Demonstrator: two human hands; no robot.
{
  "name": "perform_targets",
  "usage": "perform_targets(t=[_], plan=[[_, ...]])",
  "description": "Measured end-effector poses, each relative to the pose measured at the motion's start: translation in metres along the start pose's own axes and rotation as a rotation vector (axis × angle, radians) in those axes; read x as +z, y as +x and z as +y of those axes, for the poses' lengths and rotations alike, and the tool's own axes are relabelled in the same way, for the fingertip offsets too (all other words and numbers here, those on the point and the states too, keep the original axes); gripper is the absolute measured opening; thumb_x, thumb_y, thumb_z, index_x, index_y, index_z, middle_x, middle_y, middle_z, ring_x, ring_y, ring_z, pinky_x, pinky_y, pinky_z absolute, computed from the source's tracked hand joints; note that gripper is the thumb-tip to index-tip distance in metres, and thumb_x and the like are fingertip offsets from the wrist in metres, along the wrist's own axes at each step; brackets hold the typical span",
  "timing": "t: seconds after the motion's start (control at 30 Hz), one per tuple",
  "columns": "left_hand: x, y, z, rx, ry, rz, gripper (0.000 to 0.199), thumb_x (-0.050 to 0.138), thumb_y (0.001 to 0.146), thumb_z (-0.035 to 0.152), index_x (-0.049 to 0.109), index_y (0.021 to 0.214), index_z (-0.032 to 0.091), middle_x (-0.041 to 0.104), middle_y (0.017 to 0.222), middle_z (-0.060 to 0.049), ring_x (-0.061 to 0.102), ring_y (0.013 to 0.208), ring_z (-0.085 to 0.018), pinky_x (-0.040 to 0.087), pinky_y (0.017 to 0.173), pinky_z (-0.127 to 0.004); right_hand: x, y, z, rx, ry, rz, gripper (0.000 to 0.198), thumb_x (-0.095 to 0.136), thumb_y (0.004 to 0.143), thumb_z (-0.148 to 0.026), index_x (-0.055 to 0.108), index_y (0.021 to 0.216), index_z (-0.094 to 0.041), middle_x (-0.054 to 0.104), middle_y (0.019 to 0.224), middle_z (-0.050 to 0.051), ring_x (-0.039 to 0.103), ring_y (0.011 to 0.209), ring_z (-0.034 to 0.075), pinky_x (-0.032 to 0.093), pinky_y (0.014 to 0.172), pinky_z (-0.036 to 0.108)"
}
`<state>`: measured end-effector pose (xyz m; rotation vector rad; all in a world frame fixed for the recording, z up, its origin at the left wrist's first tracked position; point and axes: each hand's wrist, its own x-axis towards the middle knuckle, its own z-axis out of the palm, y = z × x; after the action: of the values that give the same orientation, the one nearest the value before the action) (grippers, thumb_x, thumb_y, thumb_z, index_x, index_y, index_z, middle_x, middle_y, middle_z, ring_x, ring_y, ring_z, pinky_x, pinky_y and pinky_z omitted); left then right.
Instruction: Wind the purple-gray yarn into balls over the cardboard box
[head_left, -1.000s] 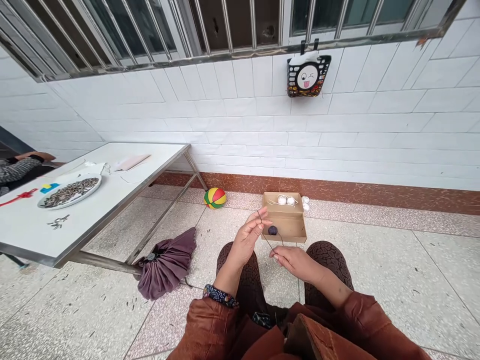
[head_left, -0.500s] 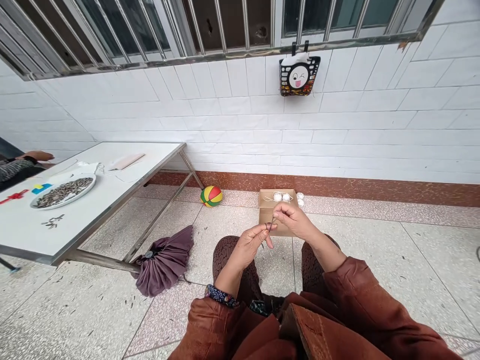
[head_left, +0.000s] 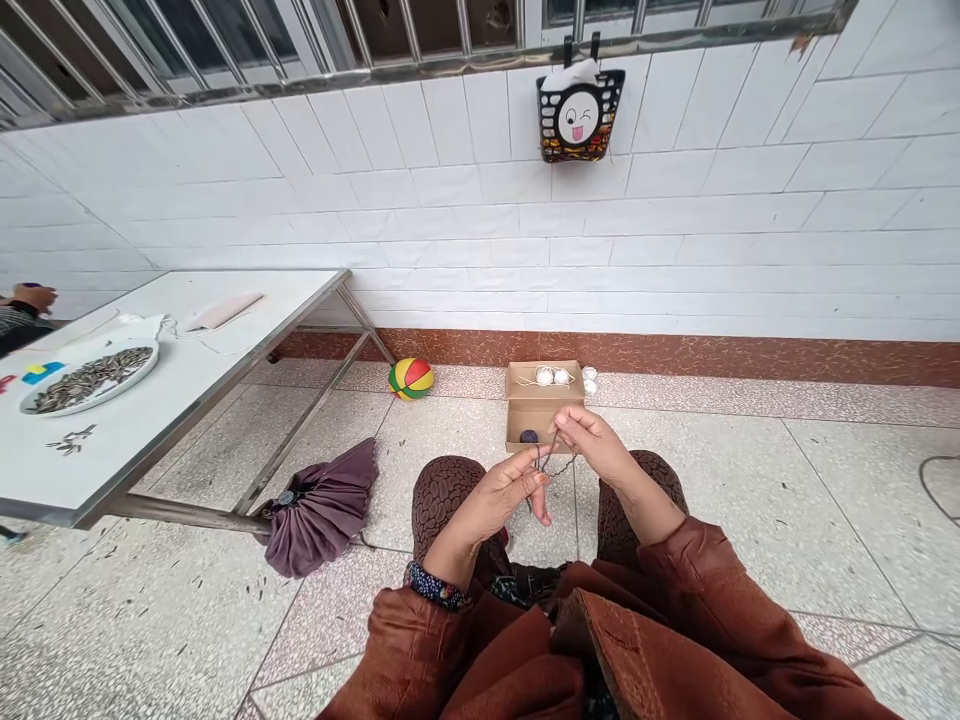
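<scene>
Dark yarn (head_left: 549, 458) runs between my two hands, above my knees. My left hand (head_left: 504, 492) is closed on the yarn, which passes round its fingers. My right hand (head_left: 594, 442) pinches a strand a little higher and to the right. Whether a thin tool is in its fingers is too small to tell. Just beyond my hands, an open cardboard box (head_left: 517, 412) lies on the floor with a dark yarn ball (head_left: 529, 437) in its near half. White yarn balls (head_left: 545, 376) lie in its far half.
More white balls (head_left: 589, 380) sit beside the box. A colourful ball (head_left: 411, 379) and a folded purple umbrella (head_left: 322, 515) are by the white table (head_left: 187, 400), which holds a plate of seeds (head_left: 94, 380). Another person's hand (head_left: 34, 297) shows at far left. A basket (head_left: 580, 120) hangs on the window bars.
My right hand has drawn slightly away from my left, and a wider yarn loop shows between them. The dark yarn ball has come into sight in the box. The view has shifted slightly.
</scene>
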<state>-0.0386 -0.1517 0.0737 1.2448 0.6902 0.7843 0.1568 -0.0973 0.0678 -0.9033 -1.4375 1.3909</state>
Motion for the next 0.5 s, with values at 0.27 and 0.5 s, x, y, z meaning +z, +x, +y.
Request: perform_targets(t=[0.27,0.5], plan=[[0.006,-0.0021,0.0012,-0.038,-0.124,-0.079,0.062,0.061,0.097,0.042,0.045,0.152,0.02,0.062,0.054,0.006,0.062,0.048,-0.012,0.044,0.105,-0.043,-0.0059,-0.0079,0.009,0.263,0.224,-0.401,0.065,0.055,0.086,-0.078,0.067,0.099,-0.015,0.027,0.053,-0.011,0.013,0.046,0.006,0.01,0.044,0.023],[0.0088,-0.0043,-0.0035,-0.013,-0.318,0.038,0.046,0.067,0.093,0.043,0.057,0.132,0.02,0.058,0.053,0.008,0.058,0.045,-0.011,0.052,0.091,-0.039,-0.0087,-0.0097,0.0087,0.297,0.426,-0.398,0.046,0.078,0.079,-0.058,0.055,0.081,-0.019,0.038,0.058,-0.011,0.014,0.045,0.003,0.008,0.042,0.02]])
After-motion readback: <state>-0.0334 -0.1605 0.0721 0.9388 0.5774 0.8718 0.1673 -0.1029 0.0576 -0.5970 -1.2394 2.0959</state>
